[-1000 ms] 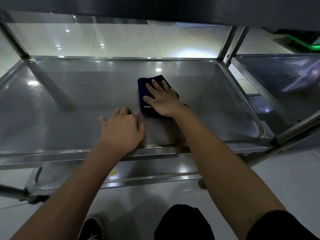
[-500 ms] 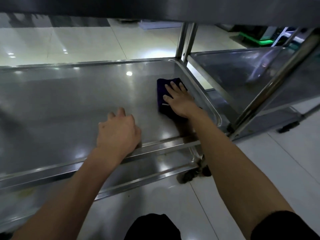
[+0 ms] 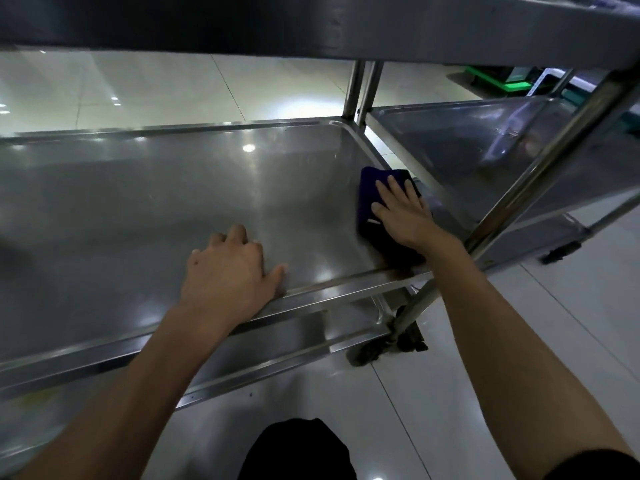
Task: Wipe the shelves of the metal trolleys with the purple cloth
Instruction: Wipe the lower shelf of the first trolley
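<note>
Purple cloth (image 3: 372,199) under flat, straight-fingered right hand (image 3: 403,216) on shelf (image 3: 138,202); left hand (image 3: 230,275) loosely curled, empty, on rim.

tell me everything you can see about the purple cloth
The cloth is dark purple, almost navy, soft fabric folded into a flat pad, with a small pale tag on its near-left part. It lies flat on the steel shelf, in the near right corner, close against the right rim. The right hand presses on it with straight, spread fingers, covering most of its right side. The part under the palm is hidden. Nothing else touches it.
</note>
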A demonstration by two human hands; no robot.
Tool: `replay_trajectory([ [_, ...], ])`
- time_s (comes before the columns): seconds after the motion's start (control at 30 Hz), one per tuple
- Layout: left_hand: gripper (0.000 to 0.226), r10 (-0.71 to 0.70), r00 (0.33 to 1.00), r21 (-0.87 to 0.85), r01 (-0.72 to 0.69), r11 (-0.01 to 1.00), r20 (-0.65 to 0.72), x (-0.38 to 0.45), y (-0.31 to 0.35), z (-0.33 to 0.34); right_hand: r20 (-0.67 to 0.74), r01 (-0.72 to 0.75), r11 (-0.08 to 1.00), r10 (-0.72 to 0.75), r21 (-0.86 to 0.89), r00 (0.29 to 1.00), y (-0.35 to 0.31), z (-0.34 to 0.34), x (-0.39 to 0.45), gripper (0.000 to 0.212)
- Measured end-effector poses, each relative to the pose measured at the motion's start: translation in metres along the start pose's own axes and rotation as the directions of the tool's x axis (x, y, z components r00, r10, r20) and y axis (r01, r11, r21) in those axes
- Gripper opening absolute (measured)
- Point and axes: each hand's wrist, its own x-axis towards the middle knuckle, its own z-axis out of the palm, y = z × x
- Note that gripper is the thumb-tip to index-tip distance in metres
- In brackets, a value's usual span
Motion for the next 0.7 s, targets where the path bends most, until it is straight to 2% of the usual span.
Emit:
replay_trajectory([
  [0.2,0.061,0.019,1.0,-0.031,-0.018,0.999,0.021,-0.003,0.002,-0.001,0.027,-0.029,0.994,0.032,-0.102,0.999,0.012,0.014,-0.064,0.06],
  [0.43,0.065,0.034,0.999,0.026,-0.035,0.999,0.041,-0.01,0.005,0.002,-0.004,-0.019,0.999,0.019,0.029,1.0,-0.01,0.021,-0.102,0.059],
  [0.53,0.061,0.05,0.998,0.025,-0.051,0.998,0.025,-0.013,0.003,0.001,-0.003,0.051,0.999,-0.051,0.006,0.999,-0.031,0.033,-0.114,0.06],
  [0.63,0.055,0.066,0.998,0.013,-0.066,0.998,0.021,-0.015,0.001,-0.001,-0.052,0.09,0.994,-0.087,0.065,0.995,-0.063,0.045,-0.129,0.062],
  [0.7,0.043,0.094,0.995,-0.06,-0.091,0.994,0.041,-0.015,-0.012,-0.004,-0.068,0.129,0.989,-0.124,0.068,0.99,-0.084,0.051,-0.137,0.062],
])
